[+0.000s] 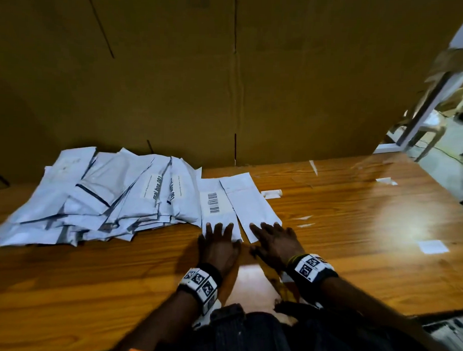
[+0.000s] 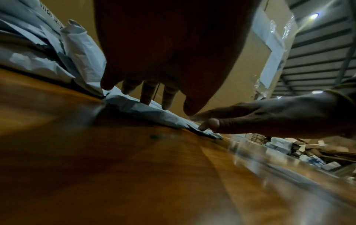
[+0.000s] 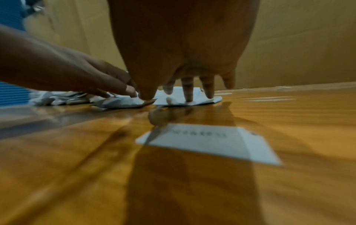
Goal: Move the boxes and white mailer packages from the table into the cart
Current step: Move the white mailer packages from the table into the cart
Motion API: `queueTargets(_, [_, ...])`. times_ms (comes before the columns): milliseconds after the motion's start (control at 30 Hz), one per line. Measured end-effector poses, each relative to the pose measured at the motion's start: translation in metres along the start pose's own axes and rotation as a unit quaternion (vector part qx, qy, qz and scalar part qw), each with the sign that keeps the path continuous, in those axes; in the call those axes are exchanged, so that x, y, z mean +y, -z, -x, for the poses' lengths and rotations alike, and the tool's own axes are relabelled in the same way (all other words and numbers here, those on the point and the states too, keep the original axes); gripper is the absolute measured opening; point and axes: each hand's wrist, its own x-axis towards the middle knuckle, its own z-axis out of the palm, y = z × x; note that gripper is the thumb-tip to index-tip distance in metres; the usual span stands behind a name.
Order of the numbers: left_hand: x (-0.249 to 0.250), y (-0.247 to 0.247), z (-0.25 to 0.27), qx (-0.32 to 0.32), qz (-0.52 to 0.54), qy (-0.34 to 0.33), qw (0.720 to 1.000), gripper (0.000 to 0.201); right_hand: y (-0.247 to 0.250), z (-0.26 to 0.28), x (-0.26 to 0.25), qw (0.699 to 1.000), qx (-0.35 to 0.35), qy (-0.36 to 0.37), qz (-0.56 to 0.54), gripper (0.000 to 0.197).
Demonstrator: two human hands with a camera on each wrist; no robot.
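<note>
A heap of white mailer packages (image 1: 91,195) lies on the wooden table (image 1: 355,233) at the left. Two more mailers lie flat beside it: one with a barcode (image 1: 213,201) and a plain one (image 1: 250,205). My left hand (image 1: 218,231) rests with straight fingers on the near end of the barcode mailer (image 2: 138,106). My right hand (image 1: 267,231) lies flat on the near end of the plain mailer (image 3: 194,97). Neither hand grips anything. No boxes and no cart are in view.
A tall brown cardboard wall (image 1: 229,69) stands along the table's far edge. Small white paper labels (image 1: 433,246) and scraps lie on the right half of the table; one label (image 3: 208,141) is just behind my right hand. Clutter shows past the table's right end.
</note>
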Motion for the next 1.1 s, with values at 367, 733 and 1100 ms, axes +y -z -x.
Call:
queueTargets(367, [0.019, 0.008, -0.004, 0.096, 0.04, 0.034, 0.994, 0.066, 0.009, 0.028, 0.008, 0.99, 0.113, -0.069, 0.042, 0.055])
queueTargets(733, [0.035, -0.007, -0.006, -0.052, 0.033, 0.04, 0.997, 0.072, -0.01, 0.006, 0.009, 0.989, 0.017, -0.132, -0.061, 0.07])
queueTargets(1100, [0.034, 0.006, -0.005, -0.139, 0.023, 0.073, 0.987, 0.077, -0.016, 0.009, 0.014, 0.983, 0.07, -0.165, -0.045, 0.069])
